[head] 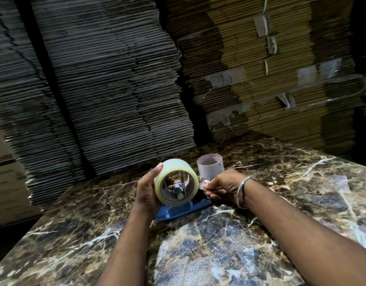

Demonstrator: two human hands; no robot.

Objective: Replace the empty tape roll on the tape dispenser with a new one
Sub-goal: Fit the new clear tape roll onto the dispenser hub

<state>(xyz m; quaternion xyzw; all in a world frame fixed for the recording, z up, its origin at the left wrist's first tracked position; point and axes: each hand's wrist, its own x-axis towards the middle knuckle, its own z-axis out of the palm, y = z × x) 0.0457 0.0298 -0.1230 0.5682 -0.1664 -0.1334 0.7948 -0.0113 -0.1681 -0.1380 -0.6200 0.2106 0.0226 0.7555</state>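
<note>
A full roll of clear tape [173, 169] sits on the hub of a blue tape dispenser [184, 209], which lies on a marbled table [219, 244]. My left hand [147, 190] grips the roll's left side, thumb on top. My right hand [223, 188], with a metal bangle on the wrist, pinches a clear strip of tape [203, 183] just right of the roll, above the dispenser's front end. Behind them the empty tape roll [210, 167], a bare core, stands upright on the table.
Tall stacks of flattened cardboard [107, 79] rise close behind the table, with browner strapped bundles [270, 79] at the right. The table's left edge [33, 226] drops to a dark floor.
</note>
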